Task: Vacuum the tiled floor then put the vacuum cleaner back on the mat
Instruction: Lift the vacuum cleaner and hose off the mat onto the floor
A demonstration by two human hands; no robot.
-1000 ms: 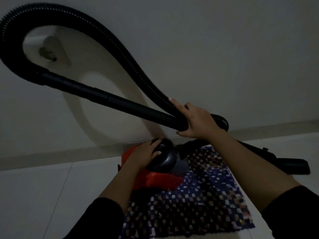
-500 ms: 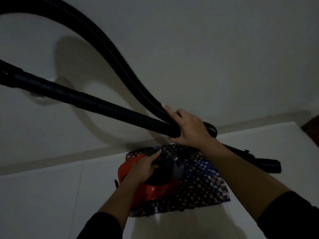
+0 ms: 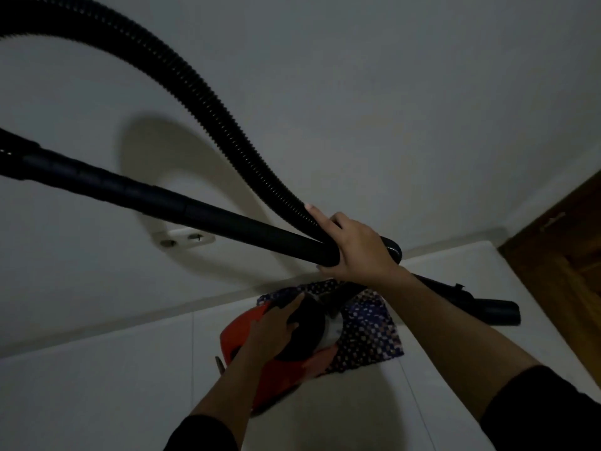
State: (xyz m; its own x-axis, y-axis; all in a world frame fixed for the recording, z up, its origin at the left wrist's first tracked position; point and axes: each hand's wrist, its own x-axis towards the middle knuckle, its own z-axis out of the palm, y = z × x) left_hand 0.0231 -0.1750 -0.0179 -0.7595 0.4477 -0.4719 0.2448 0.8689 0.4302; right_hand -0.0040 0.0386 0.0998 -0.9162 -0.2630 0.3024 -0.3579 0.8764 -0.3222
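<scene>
A red vacuum cleaner point(image 3: 242, 333) with a black top sits low in the middle, partly over a dark checkered mat point(image 3: 367, 340) by the wall. My left hand point(image 3: 276, 327) grips the black handle on its top. My right hand point(image 3: 351, 247) is curled round the black rigid tube point(image 3: 195, 211), which runs up to the left. The ribbed hose point(image 3: 208, 99) arcs overhead and comes down behind my right hand. The tube's nozzle end point(image 3: 487, 307) lies on the floor to the right of the mat.
White floor tiles point(image 3: 97, 385) spread left and front. A pale wall with a skirting strip point(image 3: 113, 320) stands behind. A wall socket point(image 3: 185, 239) sits low on the wall. A brown wooden door point(image 3: 566, 255) is at the right.
The view has pulled up and away, so the mat and vacuum look smaller and farther. The vacuum body now hangs further off the mat's left edge. The wand and hose swung leftward.
</scene>
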